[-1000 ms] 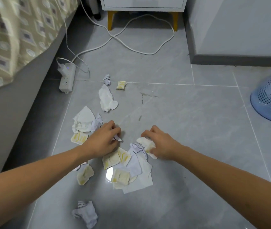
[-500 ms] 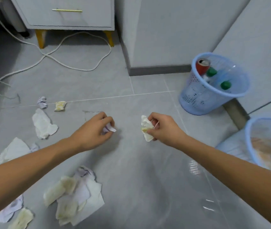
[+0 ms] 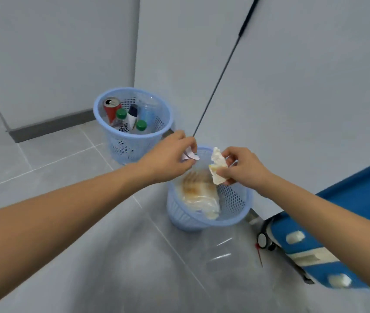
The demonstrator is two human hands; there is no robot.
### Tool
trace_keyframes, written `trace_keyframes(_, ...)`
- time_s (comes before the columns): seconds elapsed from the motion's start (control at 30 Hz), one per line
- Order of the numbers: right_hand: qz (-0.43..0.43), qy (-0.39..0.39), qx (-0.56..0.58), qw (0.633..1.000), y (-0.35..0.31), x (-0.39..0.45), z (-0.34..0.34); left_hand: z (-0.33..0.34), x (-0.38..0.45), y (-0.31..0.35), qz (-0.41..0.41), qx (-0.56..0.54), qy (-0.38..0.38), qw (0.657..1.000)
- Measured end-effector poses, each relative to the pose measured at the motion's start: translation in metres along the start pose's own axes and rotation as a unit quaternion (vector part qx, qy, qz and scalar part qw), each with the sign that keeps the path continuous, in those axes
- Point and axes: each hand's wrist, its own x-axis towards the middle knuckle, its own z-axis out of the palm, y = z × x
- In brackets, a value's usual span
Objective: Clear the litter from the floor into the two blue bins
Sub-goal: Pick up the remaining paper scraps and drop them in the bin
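The crumpled tissue (image 3: 217, 166), pinched in the right hand (image 3: 243, 169), hangs over the nearer blue bin (image 3: 233, 219); the left hand (image 3: 168, 158) grips a paper scrap (image 3: 189, 155), seemingly above the rim, so it may flutter outside.

A thin dark rod (image 3: 222, 68) leans against the wall (image 3: 303, 86).

2 pale blue perforated bins (image 3: 132, 141) (image 3: 231, 213), a red can (image 3: 111, 107), green bottle caps (image 3: 121, 114), grey floor tiles (image 3: 44, 166).

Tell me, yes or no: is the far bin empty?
No, the far bin holds a red can and green-capped bottles.
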Motion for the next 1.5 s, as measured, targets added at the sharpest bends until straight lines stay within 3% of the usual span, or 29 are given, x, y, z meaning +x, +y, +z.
trace_keyframes(0.17, 0.016, -0.042, -0.16, 0.986, 0.037, 0.007, -0.03, 0.049, 0.043, 0.038, 0.009, 0.112, -0.114, 0.987)
trace_keyframes(0.23, -0.03, -0.025, -0.213, 0.976, 0.039, 0.013, -0.03, 0.052, 0.04, 0.04, 0.015, 0.125, -0.095, 0.987)
trace_keyframes(0.4, -0.127, 0.003, -0.178, 0.976, 0.0, 0.024, 0.013, 0.007, -0.012, 0.001, 0.021, 0.119, -0.007, 0.993)
trace_keyframes(0.5, -0.198, -0.027, -0.153, 0.968, -0.046, 0.027, 0.069, -0.037, -0.078, -0.054, -0.04, 0.132, 0.032, 0.99)
trace_keyframes(0.63, -0.269, -0.117, -0.131, 0.947, -0.117, 0.024, 0.171, -0.096, -0.199, -0.136, -0.192, 0.169, 0.065, 0.965)
trace_keyframes(0.83, -0.335, -0.233, -0.137, 0.902, -0.193, 0.005, 0.333, -0.148, -0.377, -0.219, -0.391, 0.218, 0.092, 0.89)
trace_keyframes(1.03, -0.35, -0.339, -0.171, 0.856, -0.23, -0.035, 0.471, -0.158, -0.504, -0.267, -0.545, 0.229, 0.091, 0.801)
trace_keyframes(1.23, -0.363, -0.362, -0.221, 0.83, -0.256, -0.067, 0.545, -0.161, -0.537, -0.287, -0.591, 0.173, 0.101, 0.781)
trace_keyframes(1.5, -0.335, -0.349, -0.308, 0.819, -0.318, -0.099, 0.571, -0.194, -0.548, -0.273, -0.607, 0.084, 0.133, 0.779)
